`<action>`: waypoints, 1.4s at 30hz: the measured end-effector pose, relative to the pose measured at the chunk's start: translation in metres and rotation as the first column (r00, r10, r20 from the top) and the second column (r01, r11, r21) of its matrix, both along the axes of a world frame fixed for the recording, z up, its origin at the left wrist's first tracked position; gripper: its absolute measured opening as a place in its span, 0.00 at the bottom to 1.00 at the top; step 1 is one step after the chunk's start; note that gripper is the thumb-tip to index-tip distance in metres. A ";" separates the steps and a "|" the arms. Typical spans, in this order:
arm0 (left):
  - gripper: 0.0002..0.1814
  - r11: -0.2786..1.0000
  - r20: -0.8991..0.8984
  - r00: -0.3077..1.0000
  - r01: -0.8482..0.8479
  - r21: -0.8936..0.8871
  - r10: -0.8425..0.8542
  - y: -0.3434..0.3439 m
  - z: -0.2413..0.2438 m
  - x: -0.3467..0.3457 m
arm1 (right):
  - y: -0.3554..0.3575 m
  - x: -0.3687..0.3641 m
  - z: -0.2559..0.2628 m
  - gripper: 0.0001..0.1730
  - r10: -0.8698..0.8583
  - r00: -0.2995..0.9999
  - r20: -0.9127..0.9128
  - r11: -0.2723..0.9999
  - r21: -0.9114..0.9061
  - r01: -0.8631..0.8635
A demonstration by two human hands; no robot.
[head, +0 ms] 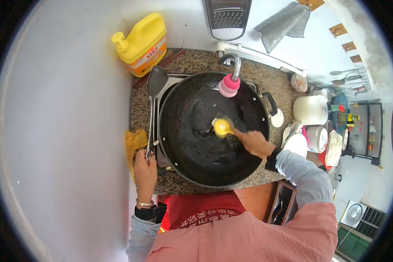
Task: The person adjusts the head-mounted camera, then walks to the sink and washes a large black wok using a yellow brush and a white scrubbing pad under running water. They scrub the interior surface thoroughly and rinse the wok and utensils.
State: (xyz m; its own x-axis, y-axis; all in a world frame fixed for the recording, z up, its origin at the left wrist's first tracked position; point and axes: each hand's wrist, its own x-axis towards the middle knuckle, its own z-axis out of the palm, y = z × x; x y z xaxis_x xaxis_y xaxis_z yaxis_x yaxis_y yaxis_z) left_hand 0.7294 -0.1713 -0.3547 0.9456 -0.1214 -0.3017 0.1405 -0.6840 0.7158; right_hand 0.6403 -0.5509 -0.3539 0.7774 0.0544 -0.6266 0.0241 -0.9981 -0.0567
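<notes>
A large black wok (pixel 196 157) sits on the stove, with what looks like some water in its bottom. My right hand (pixel 257 144) reaches over its right side, closed round the handle of a small yellow scrubbing brush (pixel 222 127), blurred, low over or against the wok's middle; contact is hard to tell. My left hand (pixel 146 168) is at the counter's left edge, gripping the handle end of a metal ladle (pixel 157 81), whose dark bowl points away from me. A yellow cloth (pixel 136 140) lies just beside that hand. Above the wok's far side hangs a faucet with a pink spout (pixel 229 85).
A yellow detergent jug (pixel 144 46) stands at the back left against the wall. A grater (pixel 228 16) hangs above the faucet. Right of the wok are a white pot (pixel 310 110), a lidded container (pixel 317 139), a white plate (pixel 295 145) and a bowl (pixel 299 82). Below is an open drawer (pixel 283 203).
</notes>
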 end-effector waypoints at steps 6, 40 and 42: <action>0.10 0.998 0.070 0.997 0.038 0.058 -0.042 -0.002 0.004 0.001 | -0.037 0.078 -0.001 0.36 0.401 0.878 0.263 0.855 -0.452 -0.255; 0.10 1.000 -0.026 0.999 -0.019 0.017 0.019 -0.004 0.005 -0.001 | -0.016 -0.029 0.019 0.34 -0.052 0.999 0.000 0.995 -0.089 0.052; 0.10 0.999 -0.034 0.999 -0.012 0.031 0.013 -0.006 0.003 0.001 | -0.017 -0.005 -0.006 0.37 -0.092 0.986 0.140 0.993 -0.063 0.102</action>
